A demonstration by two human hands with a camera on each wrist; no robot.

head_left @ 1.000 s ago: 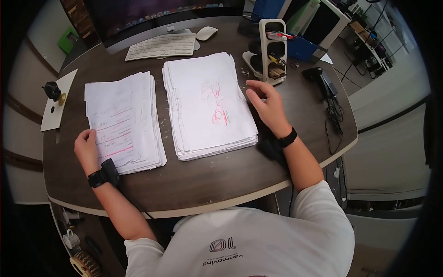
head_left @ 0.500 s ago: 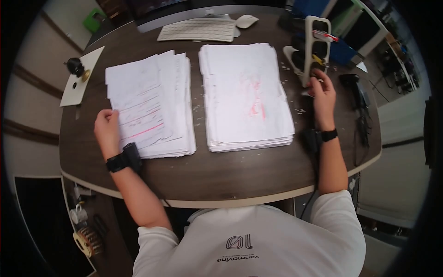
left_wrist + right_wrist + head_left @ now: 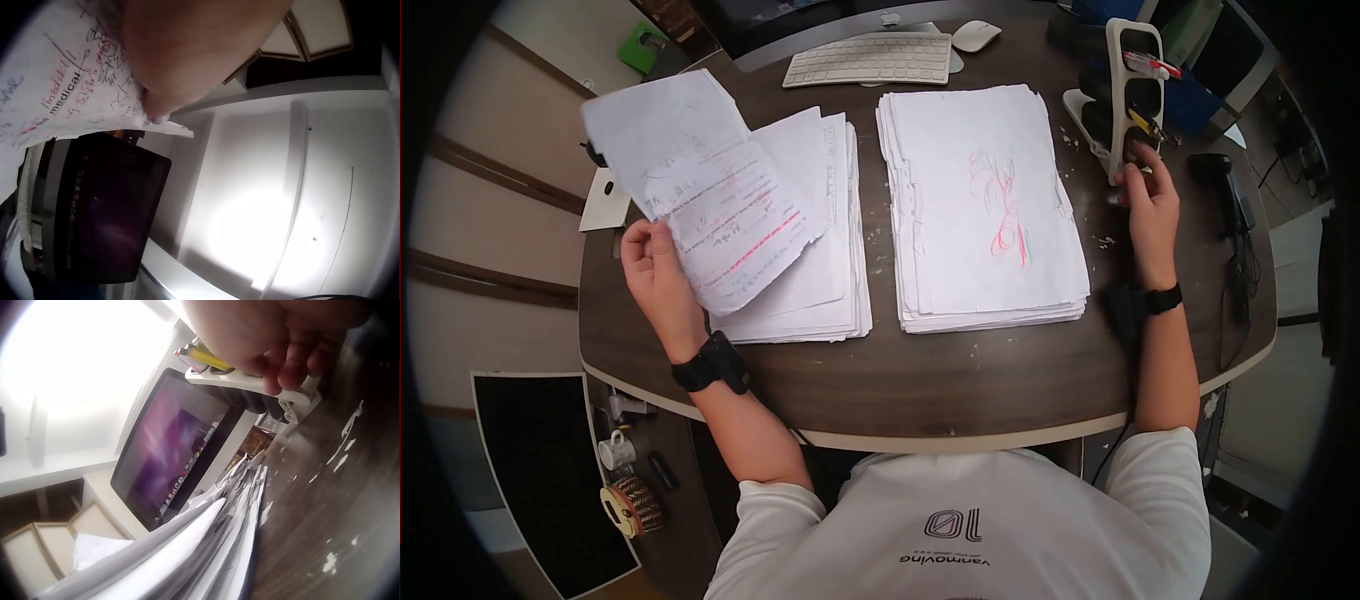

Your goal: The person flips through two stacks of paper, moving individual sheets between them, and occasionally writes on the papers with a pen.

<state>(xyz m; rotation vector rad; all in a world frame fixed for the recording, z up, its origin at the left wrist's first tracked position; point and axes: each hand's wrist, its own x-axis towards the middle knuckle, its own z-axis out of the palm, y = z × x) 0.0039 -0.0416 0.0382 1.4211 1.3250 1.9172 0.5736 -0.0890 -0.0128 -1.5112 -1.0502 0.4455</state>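
Observation:
My left hand [image 3: 662, 285] pinches a printed sheet [image 3: 690, 170] by its left edge, thumb on top. The sheet, with red underlines and handwriting, is tilted up off the left stack of papers [image 3: 825, 290]. Its print also shows in the left wrist view. At the right, my right hand [image 3: 1155, 220] has its fingers bent at the lowest compartment of a white pen holder [image 3: 1116, 100]; I cannot tell whether they hold anything. Between the hands lies a second paper stack [image 3: 970, 220], its top page scribbled in red and green.
A keyboard [image 3: 868, 60] and mouse [image 3: 976, 36] sit before the monitor [image 3: 178, 450]. Right of the pen holder lies a black handheld device [image 3: 1215, 180] with its cable. Paper scraps [image 3: 330, 562] are scattered on the desk [image 3: 880, 385].
My left hand has lifted the top sheet off the left stack and turned it. My right hand has moved from beside the right stack to the pen holder's lower end. The head view has shifted.

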